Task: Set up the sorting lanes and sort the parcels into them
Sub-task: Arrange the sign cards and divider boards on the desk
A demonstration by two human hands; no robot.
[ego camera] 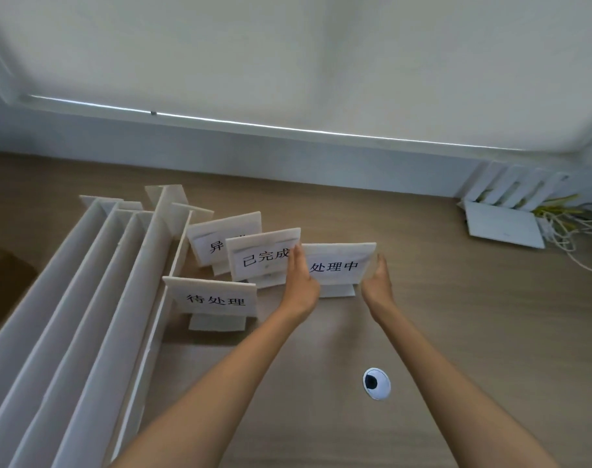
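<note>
Head view, looking down on the wooden table [456, 332].

- Four white stand-up signs stand on small bases, clustered mid-table. The "处理中" sign [335, 265] is rightmost, upright, its base on the table.
- The "已完成" sign [264, 258] is just to its left and slightly behind. Its right edge is partly covered by the left hand.
- A third sign [220, 241] is behind that one. Only the first character "异" is readable; the rest is hidden.
- The "待处理" sign [216, 298] is nearest the camera, at the left of the cluster, beside the divider boards.
- Divider boards [85, 298]: long white panels standing on edge, roughly parallel, running from lower left toward the back of the table, with narrow channels between them.
- Left hand [299, 282]: grip apart, fingers straight and laid against the left edge of the "处理中" sign.
- Right hand [377, 283]: grip apart, fingers straight, at the sign's right edge. I cannot tell whether it is touching or just beside.
- The sign sits between the two palms.
- Round cable grommet [376, 384] in the tabletop, near the right forearm.
- White router [504, 228] with antennas at the far right by the wall, with yellow and white cables [564, 228] beside it.
</note>
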